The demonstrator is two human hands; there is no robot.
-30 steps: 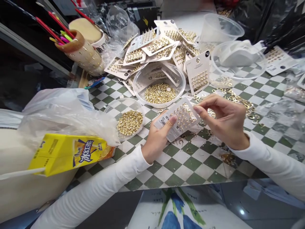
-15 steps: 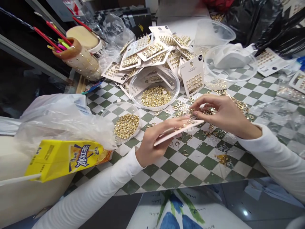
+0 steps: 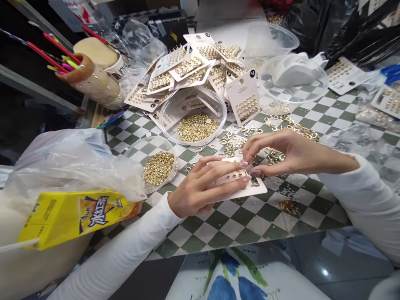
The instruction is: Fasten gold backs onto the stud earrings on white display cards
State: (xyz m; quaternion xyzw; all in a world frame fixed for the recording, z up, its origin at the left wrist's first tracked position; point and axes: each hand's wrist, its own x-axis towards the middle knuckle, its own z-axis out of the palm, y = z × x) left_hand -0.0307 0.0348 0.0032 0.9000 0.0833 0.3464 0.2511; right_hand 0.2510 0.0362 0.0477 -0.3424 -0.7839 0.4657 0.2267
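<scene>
My left hand [image 3: 201, 187] holds a white earring card [image 3: 256, 188] with its fingers laid across the front; the thumb is hidden. Rows of small gold studs show on the card between those fingers. At the card's right part, my right hand [image 3: 289, 154] pinches thumb and fingertips together on something tiny, perhaps clear, that I cannot make out. Just beyond the hands lie loose gold hook-shaped pieces [image 3: 231, 142]. Gold studs [image 3: 195, 127] fill the bottom of a clear round tub [image 3: 223, 112], and more gold studs [image 3: 158, 167] sit in a shallow clear dish [image 3: 175, 160].
Filled earring cards [image 3: 187, 68] are heaped behind the tub. Clear plastic tubs [image 3: 325, 85] stand at the back right. A yellow drink carton [image 3: 65, 216] and plastic bag [image 3: 71, 162] are at left, below a pen holder [image 3: 96, 81]. The checkered table [image 3: 225, 233] ends near my lap.
The card has turned from nearly edge-on to showing its face and sits lower. My left fingers now lie across it, and my right fingertips have come down to its right part.
</scene>
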